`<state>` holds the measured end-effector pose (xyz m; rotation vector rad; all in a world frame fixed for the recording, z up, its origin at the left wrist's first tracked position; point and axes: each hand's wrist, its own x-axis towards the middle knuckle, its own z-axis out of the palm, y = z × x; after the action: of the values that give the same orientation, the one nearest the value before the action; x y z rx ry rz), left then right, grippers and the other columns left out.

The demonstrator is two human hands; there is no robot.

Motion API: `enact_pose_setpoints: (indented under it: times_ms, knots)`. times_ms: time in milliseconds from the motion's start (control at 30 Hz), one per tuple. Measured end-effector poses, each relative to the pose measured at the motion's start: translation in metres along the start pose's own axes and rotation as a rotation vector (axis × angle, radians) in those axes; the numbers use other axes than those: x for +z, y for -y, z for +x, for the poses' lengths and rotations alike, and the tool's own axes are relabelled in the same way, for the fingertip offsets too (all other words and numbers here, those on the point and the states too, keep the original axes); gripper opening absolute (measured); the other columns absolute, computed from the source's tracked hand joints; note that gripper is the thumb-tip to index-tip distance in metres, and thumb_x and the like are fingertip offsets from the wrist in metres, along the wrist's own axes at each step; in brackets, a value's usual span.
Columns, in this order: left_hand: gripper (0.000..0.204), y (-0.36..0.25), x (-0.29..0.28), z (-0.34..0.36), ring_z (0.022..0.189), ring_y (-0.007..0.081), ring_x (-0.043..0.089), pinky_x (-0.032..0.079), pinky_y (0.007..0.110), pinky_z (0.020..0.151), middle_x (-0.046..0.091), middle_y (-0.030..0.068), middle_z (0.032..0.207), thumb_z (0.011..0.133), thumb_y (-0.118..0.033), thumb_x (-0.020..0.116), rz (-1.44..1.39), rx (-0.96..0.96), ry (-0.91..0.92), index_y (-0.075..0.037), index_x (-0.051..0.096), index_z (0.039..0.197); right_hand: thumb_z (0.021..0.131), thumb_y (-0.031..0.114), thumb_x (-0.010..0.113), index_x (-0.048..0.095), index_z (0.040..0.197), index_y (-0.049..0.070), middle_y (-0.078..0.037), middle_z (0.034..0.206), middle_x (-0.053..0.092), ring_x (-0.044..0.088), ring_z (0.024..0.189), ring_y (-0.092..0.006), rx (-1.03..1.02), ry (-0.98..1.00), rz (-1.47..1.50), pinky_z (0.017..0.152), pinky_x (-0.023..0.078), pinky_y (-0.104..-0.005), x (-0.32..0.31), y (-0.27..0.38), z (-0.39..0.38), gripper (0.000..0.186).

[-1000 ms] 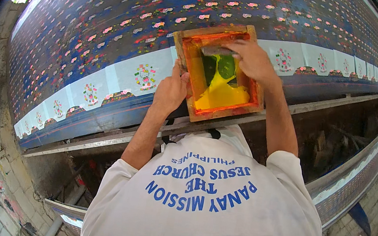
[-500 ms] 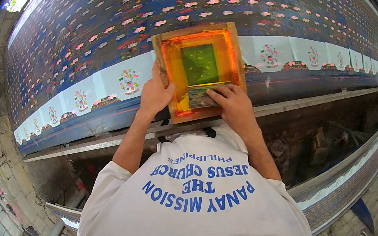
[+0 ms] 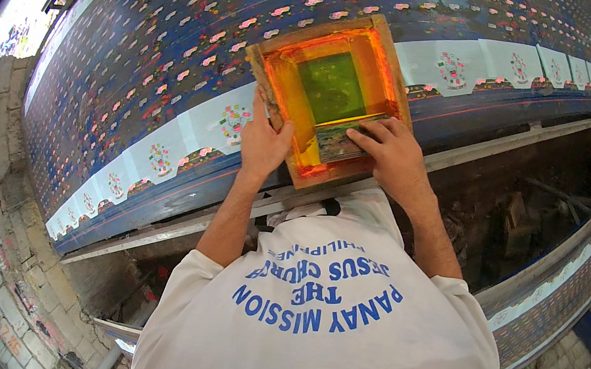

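Note:
A wooden screen-printing frame (image 3: 273, 98) with orange-stained inner walls and a green mesh window (image 3: 332, 88) is over the long printing table, at its near edge. My left hand (image 3: 263, 142) grips the frame's left side, thumb on top and fingers along the outer edge. Inside the frame, at the near end of the mesh, lies a squeegee (image 3: 331, 143) with a thin yellow edge. My right hand (image 3: 394, 157) is closed over its right part, fingers bent; some fingertips are hidden. Pale printed fabric pieces (image 3: 451, 72) lie in a row on both sides of the frame.
The dark blue table (image 3: 202, 43) carries many small printed marks. A metal rail (image 3: 465, 157) runs along its near edge. Below is a dark recess with debris (image 3: 518, 216). Another printed table (image 3: 559, 297) stands at right, a block wall (image 3: 11, 220) at left.
The whole view has shifted, so the table, frame and both hands appear farther right and slightly higher. Both hands keep their grips, and the squeegee is still at the near end of the mesh.

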<state>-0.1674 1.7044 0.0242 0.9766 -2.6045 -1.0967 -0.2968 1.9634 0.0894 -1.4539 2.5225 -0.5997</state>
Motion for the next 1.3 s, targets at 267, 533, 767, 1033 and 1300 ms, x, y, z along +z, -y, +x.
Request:
enact_pose_setpoints:
  times_ms: [267, 533, 767, 1033, 1300]
  knots:
    - [0.102, -0.010, 0.048, 0.009, 0.089, 0.0393, 0.082, 0.065, 0.046, 0.083, 0.083, 0.0240, 0.107, 0.088, -0.020, 0.077, -0.186, -0.039, 0.081, 0.006, 0.025, 0.172, 0.075, -0.003, 0.083, 0.077, 0.135, 0.019, -0.007, 0.136, 0.070, 0.064, 0.125, -0.0337, -0.022, 0.034, 0.045, 0.110, 0.056, -0.0462, -0.008, -0.052, -0.015, 0.064]
    - [0.101, -0.009, 0.052, 0.009, 0.096, 0.0385, 0.082, 0.065, 0.046, 0.088, 0.082, 0.0246, 0.115, 0.088, -0.020, 0.077, -0.212, 0.002, 0.063, 0.003, 0.027, 0.172, 0.083, 0.005, 0.076, 0.080, 0.128, 0.016, -0.008, 0.119, 0.073, 0.068, 0.116, -0.0337, -0.088, 0.010, 0.035, 0.102, 0.057, -0.0462, -0.008, -0.057, -0.012, 0.046]
    - [0.100, -0.022, 0.045, 0.007, 0.092, 0.0412, 0.082, 0.064, 0.047, 0.085, 0.082, 0.0250, 0.109, 0.088, -0.023, 0.075, -0.163, -0.064, 0.086, 0.002, 0.027, 0.172, 0.086, 0.006, 0.072, 0.081, 0.127, 0.017, -0.009, 0.117, 0.079, 0.071, 0.109, -0.0353, -0.165, -0.016, 0.018, 0.097, 0.058, -0.0462, -0.005, -0.084, 0.069, 0.043]
    - [0.099, -0.037, 0.029, 0.009, 0.085, 0.0432, 0.081, 0.064, 0.050, 0.078, 0.081, 0.0269, 0.098, 0.092, -0.032, 0.073, -0.027, -0.092, 0.157, 0.007, 0.027, 0.171, 0.089, 0.004, 0.070, 0.080, 0.131, 0.017, -0.009, 0.125, 0.078, 0.070, 0.116, -0.0363, -0.102, 0.000, -0.010, 0.102, 0.058, -0.0462, 0.010, -0.096, 0.130, 0.045]
    - [0.100, -0.024, 0.032, 0.005, 0.076, 0.0459, 0.078, 0.063, 0.052, 0.071, 0.077, 0.0244, 0.079, 0.098, -0.041, 0.072, 0.032, -0.037, 0.160, 0.009, 0.025, 0.170, 0.084, -0.004, 0.063, 0.079, 0.136, 0.015, -0.012, 0.132, 0.076, 0.066, 0.123, -0.0377, -0.029, 0.148, 0.073, 0.107, 0.055, -0.0466, -0.008, -0.053, 0.009, 0.057]
